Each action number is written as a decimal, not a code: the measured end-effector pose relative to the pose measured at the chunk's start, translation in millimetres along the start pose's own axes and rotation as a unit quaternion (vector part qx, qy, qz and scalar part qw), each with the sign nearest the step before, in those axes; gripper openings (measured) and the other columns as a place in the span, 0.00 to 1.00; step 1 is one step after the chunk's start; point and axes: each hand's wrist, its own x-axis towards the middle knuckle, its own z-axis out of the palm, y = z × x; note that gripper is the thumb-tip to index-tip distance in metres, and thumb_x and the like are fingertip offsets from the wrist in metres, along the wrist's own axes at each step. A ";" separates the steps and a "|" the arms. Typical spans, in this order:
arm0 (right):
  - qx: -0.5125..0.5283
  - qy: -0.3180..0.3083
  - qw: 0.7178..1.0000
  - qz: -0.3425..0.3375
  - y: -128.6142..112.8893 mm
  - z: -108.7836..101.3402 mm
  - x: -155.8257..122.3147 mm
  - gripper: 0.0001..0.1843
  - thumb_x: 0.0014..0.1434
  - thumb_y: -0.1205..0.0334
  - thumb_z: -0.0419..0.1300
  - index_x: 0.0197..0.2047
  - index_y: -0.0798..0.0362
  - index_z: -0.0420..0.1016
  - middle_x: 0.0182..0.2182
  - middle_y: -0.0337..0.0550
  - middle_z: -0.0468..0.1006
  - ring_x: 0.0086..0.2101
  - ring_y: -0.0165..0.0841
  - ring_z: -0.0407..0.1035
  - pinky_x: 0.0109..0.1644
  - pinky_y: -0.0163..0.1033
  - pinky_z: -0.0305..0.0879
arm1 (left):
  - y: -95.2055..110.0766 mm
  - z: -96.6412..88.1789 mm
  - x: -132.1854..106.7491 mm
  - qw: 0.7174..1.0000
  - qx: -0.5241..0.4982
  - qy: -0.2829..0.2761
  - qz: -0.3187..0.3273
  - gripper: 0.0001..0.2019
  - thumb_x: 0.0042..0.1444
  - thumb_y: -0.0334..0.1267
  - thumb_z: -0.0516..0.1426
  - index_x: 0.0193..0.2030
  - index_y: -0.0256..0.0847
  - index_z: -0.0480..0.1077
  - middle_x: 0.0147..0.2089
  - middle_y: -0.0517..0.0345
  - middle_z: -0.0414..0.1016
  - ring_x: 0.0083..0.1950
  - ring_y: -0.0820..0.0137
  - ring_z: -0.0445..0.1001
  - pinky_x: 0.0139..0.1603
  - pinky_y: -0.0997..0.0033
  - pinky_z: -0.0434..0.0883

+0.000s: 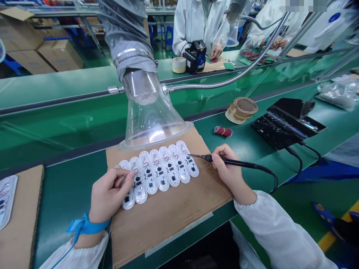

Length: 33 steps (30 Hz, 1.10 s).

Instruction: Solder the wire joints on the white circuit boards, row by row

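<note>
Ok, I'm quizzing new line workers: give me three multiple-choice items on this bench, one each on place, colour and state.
1. Where lies the red wire bundle? A: green bench; B: brown cardboard sheet; C: black corded device.
2. What colour is the fabric strap on the left wrist? A: red; B: black; C: blue.
3. The slim black soldering iron is: A: lying unused; B: held in the right hand; C: standing in a holder.
1 A, it lies beside the cardboard. 2 C, the strap shows blue. 3 B, the hand grips its handle.
</note>
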 end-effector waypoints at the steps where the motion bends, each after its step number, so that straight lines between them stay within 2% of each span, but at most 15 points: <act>1: 0.000 0.000 1.000 0.000 0.3 0.1 -0.2 0.10 0.71 0.57 0.63 0.37 0.47 0.71 0.24 0.32 0.71 0.23 0.30 0.65 0.28 0.38 0.61 | 0.6 0.2 0.3 1.000 0.002 -0.003 0.012 0.09 0.71 0.34 0.64 0.37 0.45 0.74 0.25 0.72 0.55 0.24 0.76 0.60 0.28 0.74 0.62; 7: 0.005 0.006 1.000 0.012 2.7 0.3 -0.8 0.10 0.72 0.56 0.63 0.37 0.47 0.71 0.24 0.33 0.72 0.23 0.31 0.65 0.28 0.38 0.61 | 5.3 1.0 2.0 0.998 0.002 -0.018 0.063 0.07 0.71 0.30 0.64 0.40 0.45 0.74 0.26 0.72 0.55 0.24 0.77 0.60 0.28 0.75 0.62; 13: 0.057 0.041 0.998 0.003 5.6 0.0 -1.7 0.13 0.74 0.55 0.63 0.36 0.46 0.68 0.25 0.32 0.71 0.23 0.30 0.64 0.29 0.39 0.61 | 3.9 -0.6 2.2 0.999 -0.015 0.012 0.048 0.07 0.71 0.29 0.64 0.41 0.45 0.74 0.27 0.72 0.55 0.25 0.77 0.60 0.29 0.75 0.62; 19: 0.021 0.000 1.000 0.008 7.1 1.5 -2.7 0.14 0.74 0.51 0.63 0.37 0.46 0.69 0.25 0.33 0.72 0.24 0.31 0.65 0.30 0.39 0.61 | 2.0 -1.7 3.0 0.998 -0.014 0.023 0.049 0.08 0.70 0.29 0.64 0.39 0.44 0.73 0.27 0.72 0.54 0.25 0.76 0.61 0.29 0.74 0.62; 25: 0.005 -0.008 1.000 0.009 5.9 2.0 -2.6 0.17 0.75 0.46 0.63 0.38 0.46 0.70 0.24 0.33 0.71 0.23 0.31 0.64 0.29 0.38 0.60 | 4.6 -2.2 3.4 0.999 -0.009 0.016 0.051 0.08 0.70 0.30 0.64 0.39 0.44 0.73 0.26 0.72 0.55 0.25 0.76 0.60 0.28 0.74 0.61; 33: -0.012 -0.032 0.999 -0.008 1.9 2.3 -0.4 0.15 0.74 0.49 0.63 0.37 0.46 0.70 0.23 0.33 0.70 0.22 0.30 0.63 0.28 0.38 0.59 | 7.6 -0.1 4.4 0.998 0.000 0.007 0.056 0.07 0.70 0.30 0.64 0.39 0.44 0.75 0.26 0.72 0.56 0.24 0.76 0.60 0.27 0.74 0.61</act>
